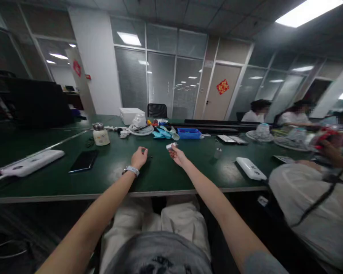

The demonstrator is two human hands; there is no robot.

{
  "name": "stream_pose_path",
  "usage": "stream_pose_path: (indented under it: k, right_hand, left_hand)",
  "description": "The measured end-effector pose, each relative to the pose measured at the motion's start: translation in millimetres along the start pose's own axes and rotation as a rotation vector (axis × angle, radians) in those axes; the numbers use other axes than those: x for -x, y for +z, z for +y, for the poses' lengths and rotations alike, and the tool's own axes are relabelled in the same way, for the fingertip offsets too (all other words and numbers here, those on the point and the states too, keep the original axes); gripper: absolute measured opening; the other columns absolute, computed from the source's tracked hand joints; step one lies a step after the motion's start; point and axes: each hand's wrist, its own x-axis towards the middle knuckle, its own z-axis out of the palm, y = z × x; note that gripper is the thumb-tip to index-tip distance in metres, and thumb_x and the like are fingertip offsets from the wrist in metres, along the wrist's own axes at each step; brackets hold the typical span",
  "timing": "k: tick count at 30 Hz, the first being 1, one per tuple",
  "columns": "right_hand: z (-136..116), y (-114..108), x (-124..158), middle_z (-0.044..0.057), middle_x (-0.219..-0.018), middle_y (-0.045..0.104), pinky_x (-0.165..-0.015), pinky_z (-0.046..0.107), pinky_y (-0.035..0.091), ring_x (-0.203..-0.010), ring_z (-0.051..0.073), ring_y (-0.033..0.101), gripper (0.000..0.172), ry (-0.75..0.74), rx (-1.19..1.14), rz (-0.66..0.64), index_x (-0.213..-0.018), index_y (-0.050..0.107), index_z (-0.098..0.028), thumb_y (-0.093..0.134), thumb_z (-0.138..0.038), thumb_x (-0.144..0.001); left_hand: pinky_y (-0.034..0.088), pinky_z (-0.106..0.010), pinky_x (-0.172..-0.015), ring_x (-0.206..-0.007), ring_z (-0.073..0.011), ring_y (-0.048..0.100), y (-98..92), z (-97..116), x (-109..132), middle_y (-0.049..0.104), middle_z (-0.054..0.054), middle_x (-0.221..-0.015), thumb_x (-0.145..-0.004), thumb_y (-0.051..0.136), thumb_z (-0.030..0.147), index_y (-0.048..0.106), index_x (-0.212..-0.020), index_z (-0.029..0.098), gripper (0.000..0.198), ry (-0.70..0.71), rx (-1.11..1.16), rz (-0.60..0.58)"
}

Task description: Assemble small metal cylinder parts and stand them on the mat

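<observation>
Both my arms reach out over a dark green table (pixel 160 179). My left hand (pixel 139 157), with a watch on its wrist, rests on the table with its fingers curled in; whether it holds anything is hidden. A tiny dark speck lies just to its right. My right hand (pixel 177 154) is raised slightly and pinches a small white part (pixel 170 145) between its fingertips. Beyond my hands lie blue fan blades (pixel 162 133), a white fan grille (pixel 141 130) and a blue tray (pixel 189 133).
A black phone (pixel 84 161) and a white device (pixel 31 162) lie at the left, with a jar (pixel 100 134) behind. Another white device (pixel 250 168) and a small grey cylinder (pixel 217 153) sit at the right. A person in white (pixel 311 205) sits close on my right; others sit farther back.
</observation>
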Motion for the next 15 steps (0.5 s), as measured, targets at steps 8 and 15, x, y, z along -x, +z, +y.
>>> stream_pose_path:
  k: [8,15]
  right_hand:
    - [3.5,-0.6,-1.6,-0.002,-0.054,0.059,-0.044,0.015,0.037,-0.046,0.005,0.049,0.019,-0.054,0.035,0.045,-0.073,0.061,-0.013,0.074,-0.027,-0.077]
    - [6.3,-5.4,-9.8,-0.005,-0.052,0.051,-0.042,0.017,0.032,-0.045,0.005,0.043,0.037,-0.031,0.065,0.025,-0.065,0.054,-0.015,0.073,-0.046,-0.074]
  left_hand:
    - [0.047,-0.035,-0.076,-0.093,-0.0286,0.065,-1.1,3.0,-1.4,0.07,-0.01,-0.101,-0.09,0.04,0.046,0.058,-0.113,0.023,0.038,-0.028,0.008,-0.028]
    - [0.047,-0.035,-0.077,-0.095,-0.0284,0.065,-6.0,5.9,0.0,0.07,-0.01,-0.104,-0.09,0.04,0.046,0.058,-0.113,0.022,0.037,-0.035,0.002,-0.054]
